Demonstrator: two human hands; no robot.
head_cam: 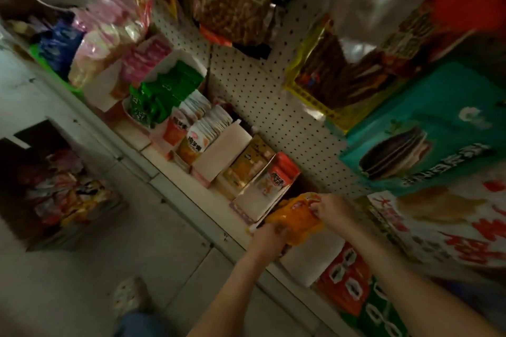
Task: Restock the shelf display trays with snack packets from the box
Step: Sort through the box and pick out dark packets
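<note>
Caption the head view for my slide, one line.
Left hand and right hand grip orange packets beside a display tray on the shelf; the box sits at left.

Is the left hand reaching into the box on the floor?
No, the left hand grips the orange packets at the shelf together with the right hand, while the box stands apart on the floor.

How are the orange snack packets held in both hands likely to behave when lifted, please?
Probably floppy: the orange snack packets sag and crumple between the left hand and right hand. Likely light, since a pinch at the edge holds them. Their shiny-looking film may slip.
</note>
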